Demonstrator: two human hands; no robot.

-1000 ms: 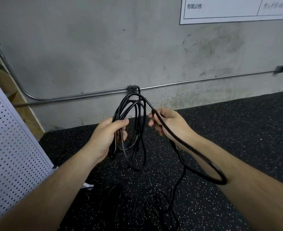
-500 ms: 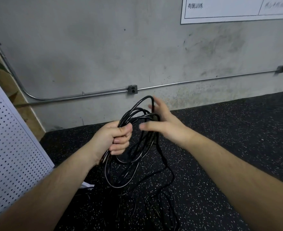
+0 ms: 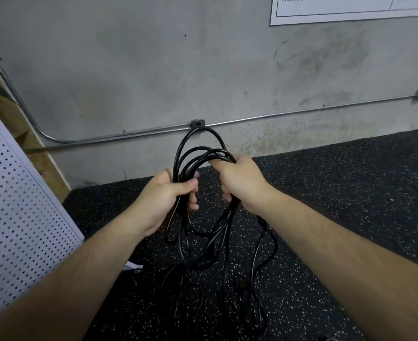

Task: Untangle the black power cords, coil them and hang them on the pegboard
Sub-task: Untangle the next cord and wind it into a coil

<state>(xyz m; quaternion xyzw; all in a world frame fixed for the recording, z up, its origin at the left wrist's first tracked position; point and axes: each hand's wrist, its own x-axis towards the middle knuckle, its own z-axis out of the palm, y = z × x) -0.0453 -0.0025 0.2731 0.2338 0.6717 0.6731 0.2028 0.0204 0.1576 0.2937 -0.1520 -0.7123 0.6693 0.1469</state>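
Head view: the left hand (image 3: 165,198) grips the left side of the black power cord (image 3: 198,153) coil, fingers curled round its strands. The right hand (image 3: 239,183) grips the right side. Loose loops hang to the speckled floor (image 3: 350,193); the pegboard (image 3: 18,205) stands at left.

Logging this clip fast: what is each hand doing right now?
Left hand: closed around the looped black power cord.
Right hand: closed around the same cord's loops.

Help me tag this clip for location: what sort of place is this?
Probably a gym or workshop room: speckled rubber floor, bare concrete wall with exposed metal conduit, white pegboard at left.
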